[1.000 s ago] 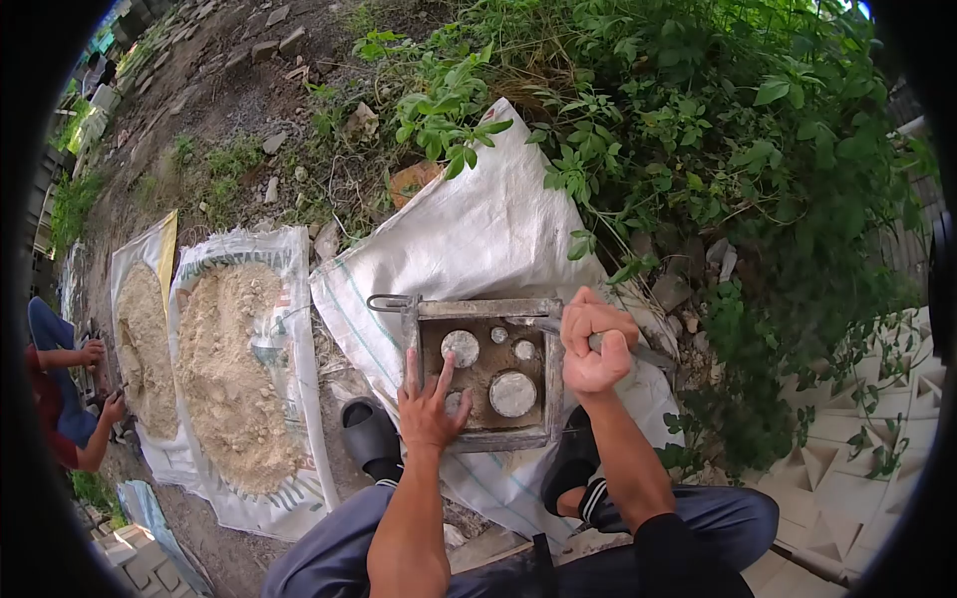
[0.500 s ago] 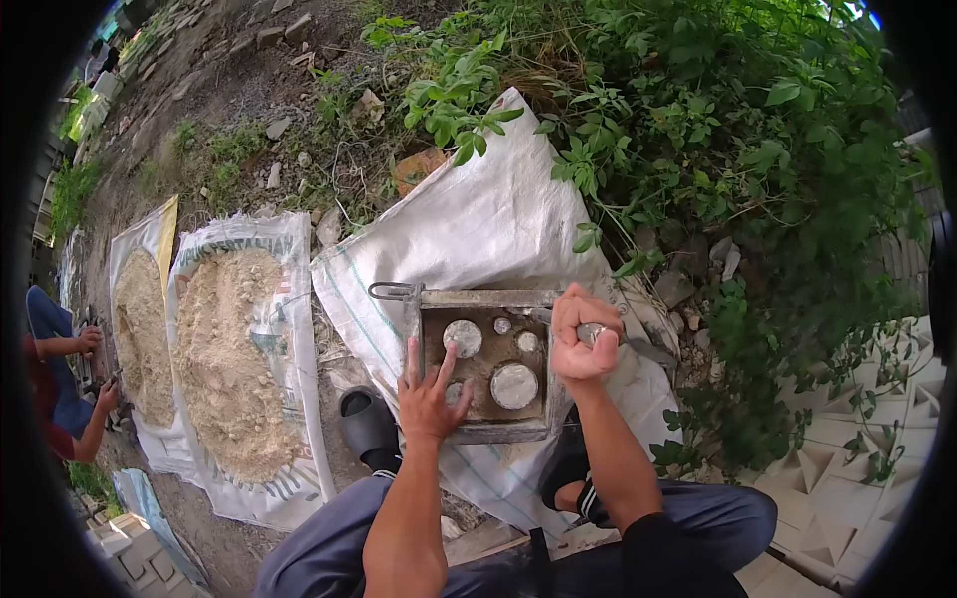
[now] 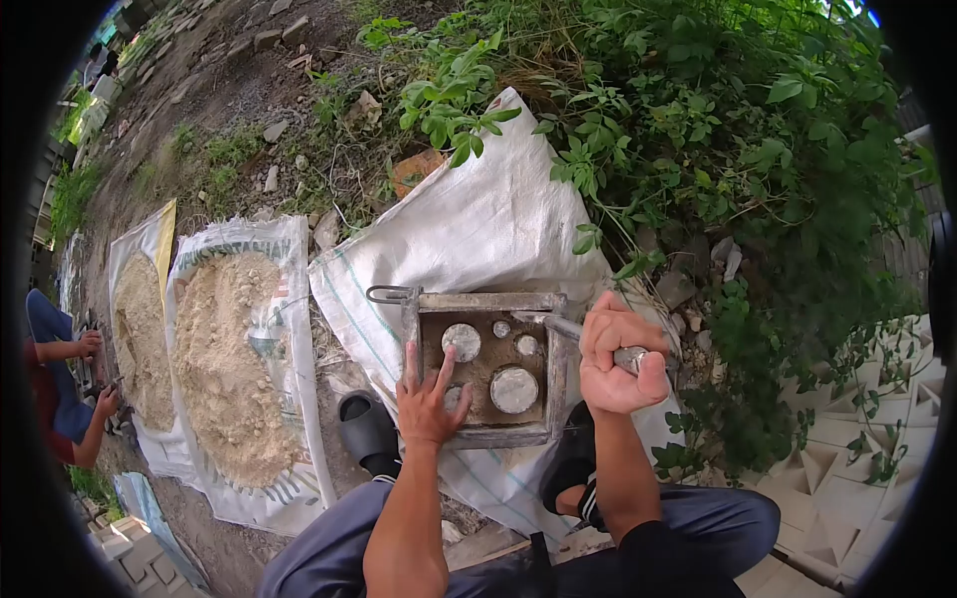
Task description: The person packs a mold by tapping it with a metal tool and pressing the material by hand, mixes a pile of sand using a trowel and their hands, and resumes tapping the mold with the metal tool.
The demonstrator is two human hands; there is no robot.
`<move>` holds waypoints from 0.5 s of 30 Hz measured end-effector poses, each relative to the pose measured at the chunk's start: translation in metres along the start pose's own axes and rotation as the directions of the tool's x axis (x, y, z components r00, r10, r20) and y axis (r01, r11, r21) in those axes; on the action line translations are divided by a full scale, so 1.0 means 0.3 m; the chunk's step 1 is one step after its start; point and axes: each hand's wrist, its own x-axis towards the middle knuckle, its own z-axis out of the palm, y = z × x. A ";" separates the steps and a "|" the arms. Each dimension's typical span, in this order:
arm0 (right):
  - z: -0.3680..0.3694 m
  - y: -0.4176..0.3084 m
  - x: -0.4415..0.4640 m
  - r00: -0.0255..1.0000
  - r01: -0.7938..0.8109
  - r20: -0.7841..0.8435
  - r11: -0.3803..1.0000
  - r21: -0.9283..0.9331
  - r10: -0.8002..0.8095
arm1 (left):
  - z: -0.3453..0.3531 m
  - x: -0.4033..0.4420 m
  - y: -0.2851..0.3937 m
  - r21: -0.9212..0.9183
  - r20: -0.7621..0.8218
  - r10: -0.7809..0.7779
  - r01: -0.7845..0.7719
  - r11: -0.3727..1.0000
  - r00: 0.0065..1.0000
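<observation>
A square wooden frame (image 3: pixel 485 438) lies on a white woven sack (image 3: pixel 478 219), with brown sand inside. Several round grey discs sit in the sand; the largest disc (image 3: pixel 513 390) is at the lower right. My left hand (image 3: pixel 428 404) rests over the frame's left side with its fingers spread, the fingertips by the upper-left disc (image 3: pixel 461 342). To the right of the frame, my right hand (image 3: pixel 620 356) is closed round the handle of a metal tool (image 3: pixel 564 326), whose thin end reaches over the frame's upper right corner.
Two sacks bearing pale sand (image 3: pixel 234 369) lie at the left. Another person's hands (image 3: pixel 98 371) show at the far left edge. My sandals (image 3: pixel 369 433) flank the frame. Leafy plants (image 3: pixel 698 149) and stones fill the upper right, with patterned tiles (image 3: pixel 837 478) at lower right.
My right hand has moved to the right with the tool, after a small shift left. My left hand has stayed in place, fingers spread.
</observation>
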 end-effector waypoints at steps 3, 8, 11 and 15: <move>0.011 0.142 -0.047 0.999 -0.011 0.047 0.997 -0.079 0.015 | -0.011 -0.010 -0.010 0.011 0.016 0.010 -0.011 1.000 1.000; 0.003 0.025 0.000 0.998 -0.034 0.050 0.999 -0.038 0.036 | -0.001 0.006 -0.003 0.037 -0.008 0.005 -0.004 0.999 1.000; 0.010 0.036 -0.006 1.000 0.001 -0.015 1.000 -0.018 -0.001 | -0.009 -0.003 -0.004 0.021 0.010 0.015 -0.016 1.000 1.000; -0.022 0.143 -0.015 0.987 -0.022 0.153 0.982 -0.187 0.051 | -0.016 -0.010 0.005 0.030 -0.009 0.024 -0.024 0.999 1.000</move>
